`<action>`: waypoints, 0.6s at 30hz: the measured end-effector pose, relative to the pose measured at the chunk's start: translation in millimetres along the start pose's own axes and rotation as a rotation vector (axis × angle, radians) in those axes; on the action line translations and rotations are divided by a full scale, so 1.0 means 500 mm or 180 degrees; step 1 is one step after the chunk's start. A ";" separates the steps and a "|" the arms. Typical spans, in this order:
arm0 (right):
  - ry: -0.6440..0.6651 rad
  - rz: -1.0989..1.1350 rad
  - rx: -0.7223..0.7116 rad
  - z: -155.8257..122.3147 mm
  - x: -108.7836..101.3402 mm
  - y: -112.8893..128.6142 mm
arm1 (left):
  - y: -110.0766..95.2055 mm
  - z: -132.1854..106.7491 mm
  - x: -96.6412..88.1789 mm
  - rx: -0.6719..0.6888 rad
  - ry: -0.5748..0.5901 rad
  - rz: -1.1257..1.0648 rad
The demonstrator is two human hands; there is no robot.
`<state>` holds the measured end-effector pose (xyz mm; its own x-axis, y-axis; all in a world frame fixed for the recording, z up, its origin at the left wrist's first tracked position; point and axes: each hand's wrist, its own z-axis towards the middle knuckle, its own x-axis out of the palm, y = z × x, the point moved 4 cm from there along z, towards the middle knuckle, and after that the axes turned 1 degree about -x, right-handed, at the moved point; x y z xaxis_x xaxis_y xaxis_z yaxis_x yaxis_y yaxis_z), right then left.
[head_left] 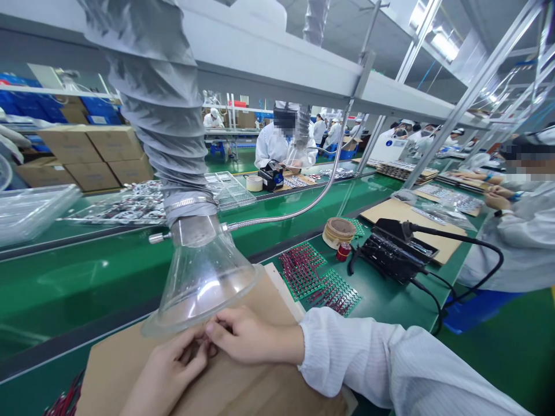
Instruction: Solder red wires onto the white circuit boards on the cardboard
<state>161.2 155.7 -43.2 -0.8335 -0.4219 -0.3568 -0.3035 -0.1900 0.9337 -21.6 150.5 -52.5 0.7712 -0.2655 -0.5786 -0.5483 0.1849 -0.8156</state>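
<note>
My left hand [171,367] and my right hand [245,336] meet over a brown board [260,381], fingertips pinched together and touching. Whatever sits between the fingers is too small and covered to make out. Just above them hangs a clear funnel-shaped hood [208,280], its rim close to my knuckles. Right of my right hand, green circuit boards [301,268] with dark red wires lie on the table, and a second group of green boards [336,292] lies beside them.
A grey flexible duct [162,110] holds the hood. To the right are a tape roll [338,231], a red wire spool [343,252] and a black device [394,248] with cables. Red wires [65,398] lie at lower left. Co-workers sit across [277,144] and at right.
</note>
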 end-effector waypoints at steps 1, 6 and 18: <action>-0.0014 -0.0036 -0.0018 -0.001 0.000 0.000 | -0.001 0.000 0.000 -0.0003 0.0014 -0.0009; -0.0043 -0.0161 -0.0068 -0.001 -0.001 0.000 | -0.006 -0.004 -0.004 0.0034 -0.0007 -0.0026; -0.0038 -0.0329 -0.0067 -0.002 -0.005 0.002 | -0.005 0.002 -0.004 -0.0036 -0.0076 0.0181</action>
<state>163.4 155.7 -41.2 -0.8037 -0.3886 -0.4507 -0.3785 -0.2506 0.8910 -21.3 151.7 -49.5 0.7460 -0.2321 -0.6241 -0.5951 0.1883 -0.7813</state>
